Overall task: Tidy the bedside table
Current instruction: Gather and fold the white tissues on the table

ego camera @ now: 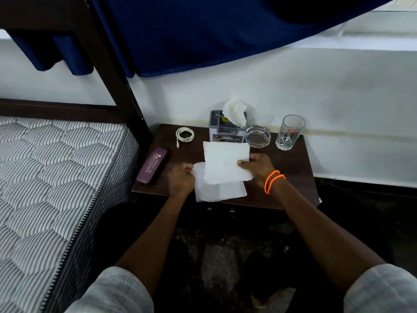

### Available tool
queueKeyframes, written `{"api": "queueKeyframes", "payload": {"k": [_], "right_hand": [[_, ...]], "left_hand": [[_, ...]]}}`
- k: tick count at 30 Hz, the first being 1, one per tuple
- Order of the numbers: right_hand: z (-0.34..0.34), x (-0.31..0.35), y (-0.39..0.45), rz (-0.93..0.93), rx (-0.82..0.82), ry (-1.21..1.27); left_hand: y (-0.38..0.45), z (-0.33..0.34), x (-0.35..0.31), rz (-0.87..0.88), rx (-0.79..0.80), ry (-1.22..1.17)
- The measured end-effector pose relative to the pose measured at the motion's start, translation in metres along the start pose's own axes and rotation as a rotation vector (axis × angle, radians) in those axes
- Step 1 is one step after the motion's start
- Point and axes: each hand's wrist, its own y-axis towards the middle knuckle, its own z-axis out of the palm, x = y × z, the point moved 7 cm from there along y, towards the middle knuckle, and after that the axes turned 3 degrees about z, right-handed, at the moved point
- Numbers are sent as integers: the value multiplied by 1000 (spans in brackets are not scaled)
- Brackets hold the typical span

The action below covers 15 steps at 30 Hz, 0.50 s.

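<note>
A dark wooden bedside table (288, 177) stands against the white wall. Over its front middle I hold a white tissue (223, 163) with both hands; it is folded, its lower flap (218, 190) lying toward the table's front edge. My left hand (181, 178) pinches the left edge. My right hand (257, 166), with orange bands on the wrist, grips the right edge. Behind the tissue stands a grey tissue box (225, 129) with a tissue sticking up.
A coiled white cable (185, 134) lies at the back left, a purple case (153, 164) at the left edge. A glass ashtray (258, 136) and a drinking glass (290, 132) stand at the back right. A striped mattress (56, 177) and dark bedpost (121, 86) are to the left.
</note>
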Motion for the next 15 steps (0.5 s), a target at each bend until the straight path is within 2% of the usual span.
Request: {"api": "queueKeyframes", "payload": {"k": [2,4,10,15], "right_hand": [[4,-10,2,47,24,-56],[7,-16,4,67,24,-124],[12,-24,7,81,23,-288],[16,-23,6,43,29,-444]], "left_hand": [[-4,-7,1,42,17,162],[-6,-7,6,38,68,223],[-12,-1,11,71,144,246],[-14,2,10,90,134,252]]}}
